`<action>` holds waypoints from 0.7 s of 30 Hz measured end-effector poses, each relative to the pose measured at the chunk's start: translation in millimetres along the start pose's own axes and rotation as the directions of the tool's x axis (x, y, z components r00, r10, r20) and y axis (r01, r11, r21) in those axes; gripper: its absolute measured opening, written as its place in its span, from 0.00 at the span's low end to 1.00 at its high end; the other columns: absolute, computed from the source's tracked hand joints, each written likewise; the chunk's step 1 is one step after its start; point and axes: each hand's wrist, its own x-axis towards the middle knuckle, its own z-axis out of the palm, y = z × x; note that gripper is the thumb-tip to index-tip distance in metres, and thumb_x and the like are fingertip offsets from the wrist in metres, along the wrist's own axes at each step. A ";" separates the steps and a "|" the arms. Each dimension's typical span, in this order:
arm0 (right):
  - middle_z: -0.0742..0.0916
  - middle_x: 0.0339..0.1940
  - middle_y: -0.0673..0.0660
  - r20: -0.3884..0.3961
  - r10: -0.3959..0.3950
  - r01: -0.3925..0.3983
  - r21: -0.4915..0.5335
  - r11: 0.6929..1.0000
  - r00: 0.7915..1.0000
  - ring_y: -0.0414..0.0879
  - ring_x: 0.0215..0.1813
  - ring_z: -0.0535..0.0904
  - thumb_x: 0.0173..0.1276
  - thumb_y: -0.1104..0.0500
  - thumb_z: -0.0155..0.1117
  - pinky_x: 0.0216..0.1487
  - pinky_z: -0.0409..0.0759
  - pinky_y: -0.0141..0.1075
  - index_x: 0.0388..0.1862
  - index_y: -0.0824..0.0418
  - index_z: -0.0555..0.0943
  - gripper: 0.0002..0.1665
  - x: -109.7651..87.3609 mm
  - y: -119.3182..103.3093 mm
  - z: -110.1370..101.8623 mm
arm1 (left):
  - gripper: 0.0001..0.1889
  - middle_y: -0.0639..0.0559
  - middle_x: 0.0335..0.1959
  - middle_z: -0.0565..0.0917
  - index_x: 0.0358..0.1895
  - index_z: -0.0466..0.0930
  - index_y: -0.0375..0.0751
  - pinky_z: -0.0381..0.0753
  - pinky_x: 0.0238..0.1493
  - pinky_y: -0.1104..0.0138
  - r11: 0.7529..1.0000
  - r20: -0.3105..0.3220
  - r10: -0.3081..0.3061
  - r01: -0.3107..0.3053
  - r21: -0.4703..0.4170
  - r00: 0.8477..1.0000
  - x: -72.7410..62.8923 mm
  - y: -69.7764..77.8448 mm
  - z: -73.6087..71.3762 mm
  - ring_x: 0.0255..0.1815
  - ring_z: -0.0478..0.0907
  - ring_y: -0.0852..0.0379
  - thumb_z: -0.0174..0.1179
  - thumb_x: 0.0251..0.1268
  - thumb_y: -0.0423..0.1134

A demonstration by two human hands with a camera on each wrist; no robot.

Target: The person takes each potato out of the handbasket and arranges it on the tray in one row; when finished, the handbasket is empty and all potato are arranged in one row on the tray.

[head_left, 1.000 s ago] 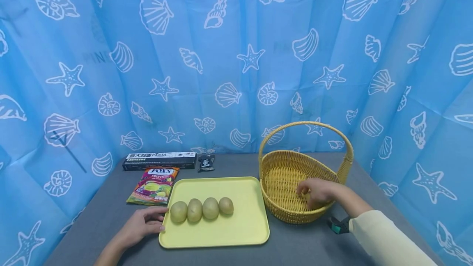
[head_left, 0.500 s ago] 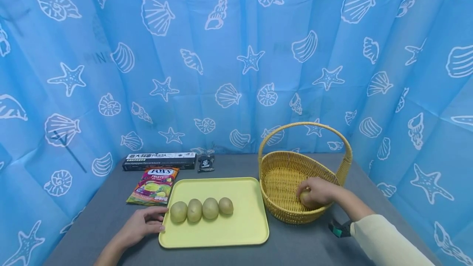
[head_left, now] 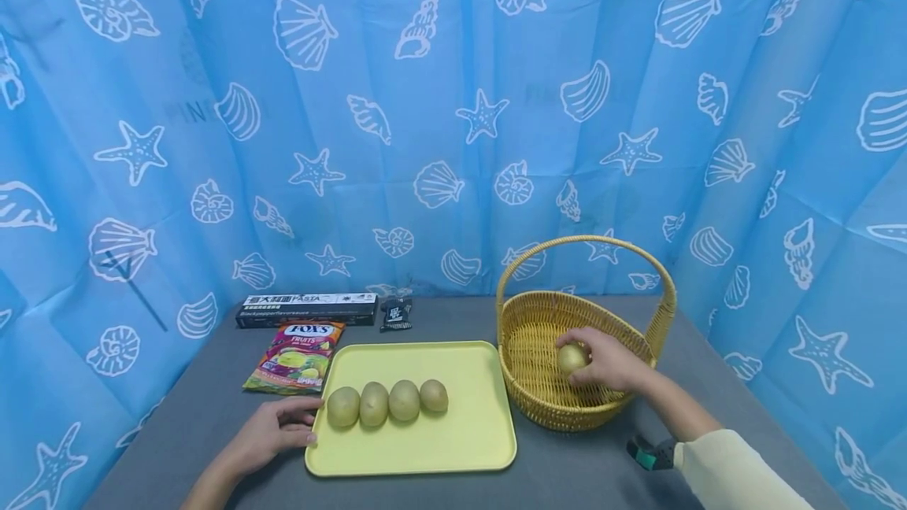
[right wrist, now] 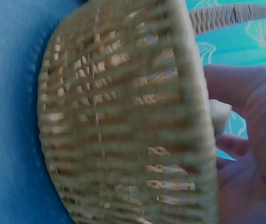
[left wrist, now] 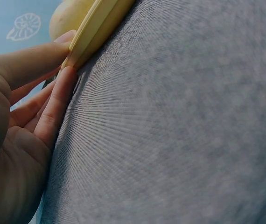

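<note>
My right hand (head_left: pixel 604 360) grips a round kiwi (head_left: pixel 571 358) inside the yellow wicker basket (head_left: pixel 534 341), fingers and thumb on opposite sides of it. In the right wrist view the basket wall hides much of that hand, and only a pale bit of the kiwi shows between the fingers. My left hand (head_left: pixel 271 433) rests at the left rim of a pale yellow tray (head_left: pixel 468 447), its fingertips touching the rim, as the left wrist view also shows. Several kiwis (head_left: pixel 404 400) sit in a row on the tray, nearest the left hand.
Behind the tray lie a Fox's candy bag (head_left: pixel 298 356), a dark pasta box (head_left: pixel 306 310) and a small black packet (head_left: pixel 396 313). The basket's tall handle (head_left: pixel 588 238) arches over it. A blue shell-patterned curtain (head_left: pixel 425 140) surrounds the grey table (head_left: pixel 567 478).
The right hand has taken hold of the kiwi low in the basket and moved it slightly up and to the left. The left hand and the tray have stayed in place.
</note>
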 end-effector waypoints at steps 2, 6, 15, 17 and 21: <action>0.81 0.48 0.58 -0.060 -0.011 0.012 0.013 1.000 0.998 0.53 0.45 0.78 0.46 0.62 0.78 0.39 0.78 0.42 0.52 0.61 0.80 0.31 -0.2 -6.6 2.9 | 0.29 0.36 0.52 0.80 0.62 0.72 0.25 0.81 0.43 0.67 1.000 0.000 -0.005 0.005 0.001 1.000 -0.3 -0.1 -0.2 0.47 0.80 0.50 0.68 0.59 0.36; 0.81 0.49 0.58 -0.160 -0.029 0.038 0.050 0.998 0.987 0.54 0.46 0.79 0.48 0.61 0.79 0.40 0.80 0.41 0.53 0.62 0.79 0.31 0.8 -25.9 9.9 | 0.29 0.36 0.52 0.80 0.62 0.72 0.26 0.81 0.42 0.67 1.000 -0.002 -0.017 0.017 -0.002 1.000 -1.3 1.0 -0.3 0.47 0.80 0.49 0.68 0.60 0.36; 0.80 0.56 0.58 -0.177 -0.059 0.094 0.197 0.976 0.982 0.53 0.51 0.78 0.51 0.64 0.78 0.51 0.80 0.42 0.62 0.62 0.75 0.37 8.9 -73.4 28.0 | 0.29 0.38 0.50 0.81 0.62 0.73 0.26 0.82 0.42 0.66 0.999 -0.003 -0.017 0.017 0.028 1.000 -1.3 2.1 0.1 0.46 0.81 0.53 0.68 0.60 0.38; 0.80 0.56 0.57 -0.170 -0.071 0.106 0.209 0.972 0.983 0.53 0.52 0.78 0.51 0.64 0.78 0.52 0.80 0.42 0.63 0.61 0.74 0.38 10.4 -83.6 32.2 | 0.29 0.39 0.50 0.81 0.62 0.73 0.27 0.81 0.42 0.67 0.999 -0.007 -0.024 0.024 0.036 1.000 -1.1 2.1 -0.1 0.45 0.80 0.56 0.68 0.60 0.39; 0.80 0.58 0.59 -0.150 -0.113 0.147 0.237 0.960 0.982 0.54 0.55 0.78 0.52 0.67 0.77 0.54 0.79 0.42 0.64 0.60 0.74 0.39 13.1 -102.1 43.3 | 0.29 0.40 0.51 0.81 0.62 0.73 0.27 0.81 0.43 0.67 0.999 -0.009 -0.032 0.032 0.035 0.999 -0.8 3.1 0.0 0.45 0.80 0.56 0.68 0.60 0.40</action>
